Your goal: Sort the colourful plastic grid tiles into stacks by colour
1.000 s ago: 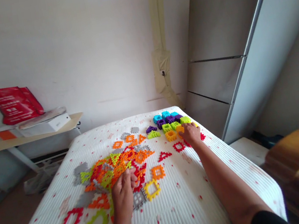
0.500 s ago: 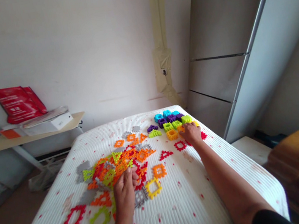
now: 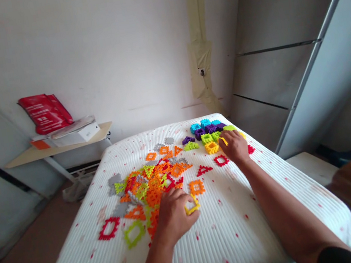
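Observation:
My left hand [image 3: 178, 212] is over the near right edge of a loose pile of interlocking plastic building pieces [image 3: 154, 183]. Its thumb and fingers close around a yellow square frame piece [image 3: 193, 210], which is partly covered. Farther right, my right hand [image 3: 234, 145] has its fingers bent over a yellow block [image 3: 224, 141], mostly hidden beneath them. Just left of that hand is a yellow cube [image 3: 211, 148]. Behind it are green cubes [image 3: 207, 138], purple cubes [image 3: 209, 129] and blue cubes [image 3: 205, 122] in rows.
A red square piece [image 3: 221, 160], a red triangle [image 3: 204, 169] and an orange square [image 3: 196, 187] lie between the hands. The padded white cloth [image 3: 216, 246] covers the table. At left, a side table [image 3: 20, 159] bears boxes and a red bag [image 3: 46, 113]. A refrigerator [image 3: 273, 69] stands at right.
My left hand has moved right from the pile onto the yellow square piece. My right hand stays by the yellow blocks. The camera view has turned a little to the left.

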`<move>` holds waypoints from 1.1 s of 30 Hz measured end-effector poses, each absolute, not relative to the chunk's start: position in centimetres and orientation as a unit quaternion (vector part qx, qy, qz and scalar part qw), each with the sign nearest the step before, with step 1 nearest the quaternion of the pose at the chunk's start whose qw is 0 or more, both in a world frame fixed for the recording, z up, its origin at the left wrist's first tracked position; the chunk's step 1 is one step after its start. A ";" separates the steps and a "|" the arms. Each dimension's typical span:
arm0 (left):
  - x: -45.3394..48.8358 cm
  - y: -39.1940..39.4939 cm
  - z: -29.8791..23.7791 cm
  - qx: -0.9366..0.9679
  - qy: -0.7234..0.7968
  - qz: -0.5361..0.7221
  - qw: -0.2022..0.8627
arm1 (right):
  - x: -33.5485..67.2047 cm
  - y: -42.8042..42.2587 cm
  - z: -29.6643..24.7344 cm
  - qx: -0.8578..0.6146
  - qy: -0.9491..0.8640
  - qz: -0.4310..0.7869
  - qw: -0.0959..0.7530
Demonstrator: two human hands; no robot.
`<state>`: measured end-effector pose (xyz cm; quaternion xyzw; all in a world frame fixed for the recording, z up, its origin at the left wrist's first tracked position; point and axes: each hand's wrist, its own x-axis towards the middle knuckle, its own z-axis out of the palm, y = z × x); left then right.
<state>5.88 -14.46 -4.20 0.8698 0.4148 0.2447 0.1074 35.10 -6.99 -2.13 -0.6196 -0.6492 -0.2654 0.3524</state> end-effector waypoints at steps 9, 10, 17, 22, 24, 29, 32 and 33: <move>6.2 -14.6 -4.5 0.871 0.449 0.189 0.072 | 34.3 -7.7 -1.9 -0.546 -0.650 -0.311 0.427; 6.2 -14.5 -4.6 0.867 0.446 0.204 0.082 | 34.3 -7.7 -1.9 -0.542 -0.649 -0.312 0.434; 5.8 -13.3 -5.0 0.664 0.407 0.507 0.369 | 33.3 -8.0 -2.1 -0.523 -0.660 -0.288 0.455; 5.4 -12.6 -5.0 0.443 0.373 0.624 0.525 | 30.3 -8.6 -2.5 -0.496 -0.728 -0.198 0.431; 5.2 -12.6 -4.7 0.406 0.356 0.634 0.554 | 29.0 -8.9 -2.8 -0.478 -0.755 -0.165 0.417; 4.8 -12.9 -4.2 0.382 0.311 0.622 0.608 | 26.4 -9.7 -3.2 -0.409 -0.808 -0.119 0.408; 4.5 -12.8 -4.3 0.371 0.286 0.618 0.631 | 25.2 -10.1 -3.3 -0.380 -0.824 -0.120 0.403; 4.4 -12.8 -4.3 0.369 0.282 0.617 0.635 | 24.9 -10.3 -3.3 -0.372 -0.828 -0.121 0.401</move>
